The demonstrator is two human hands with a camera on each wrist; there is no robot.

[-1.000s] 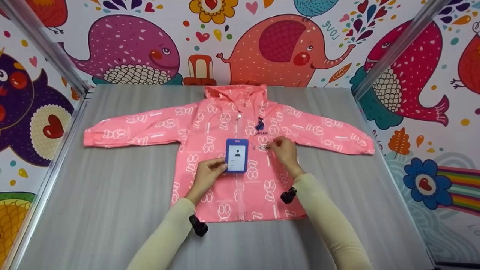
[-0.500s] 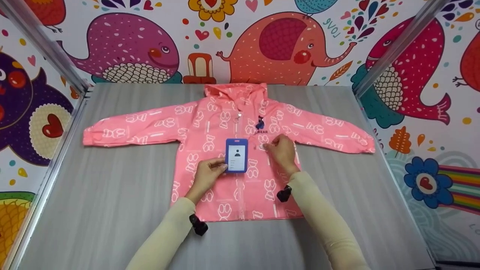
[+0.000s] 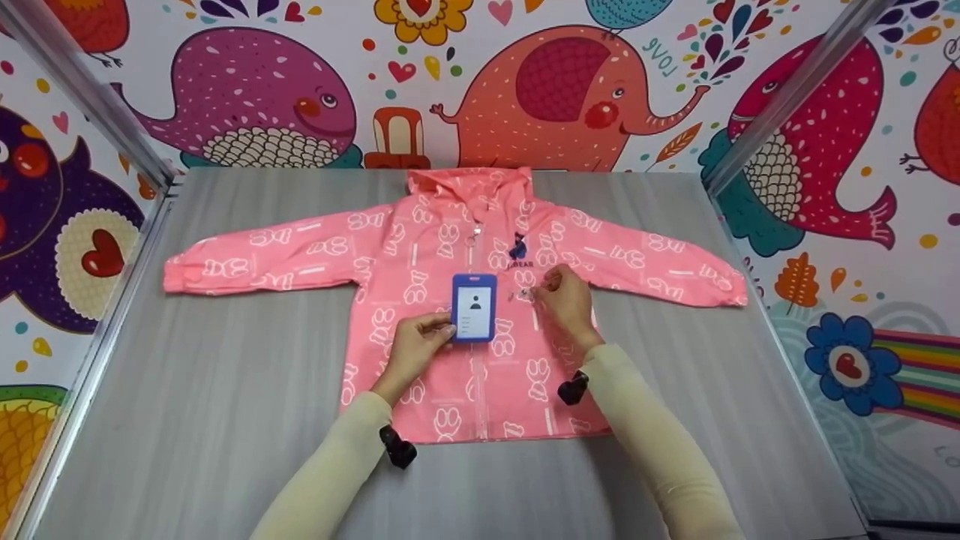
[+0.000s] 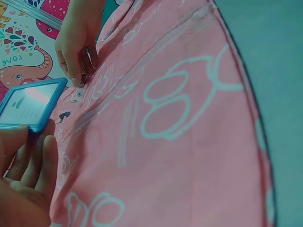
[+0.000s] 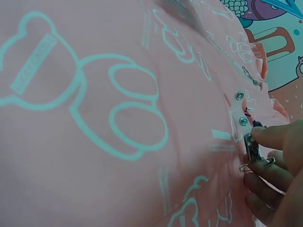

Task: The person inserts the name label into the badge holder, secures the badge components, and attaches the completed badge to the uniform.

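Observation:
My left hand (image 3: 412, 349) pinches a blue-framed ID badge holder (image 3: 474, 309) by its lower left edge, thumb in front. The holder carries a white card with a person icon and has a slot at the top. To its right, my right hand (image 3: 568, 306) pinches a metal badge clip (image 5: 253, 149) between thumb and fingers. From the clip extends a clear strap (image 5: 235, 122) with two metal snap studs, seen unfastened in the right wrist view. Clip and holder are apart. Under both hands lies a pink hooded jacket (image 3: 517, 397) with white bear prints, sleeves spread.
The jacket lies on a grey wood-grain table (image 3: 247, 375). A zipper pull (image 3: 477, 232) sits near its collar. Walls with cartoon animals (image 3: 547, 105) and metal frame posts (image 3: 795, 97) border the table at the back and sides.
My right hand has shifted slightly left, and the clip has turned a little in its fingers. The left hand keeps its hold on the badge holder, almost still.

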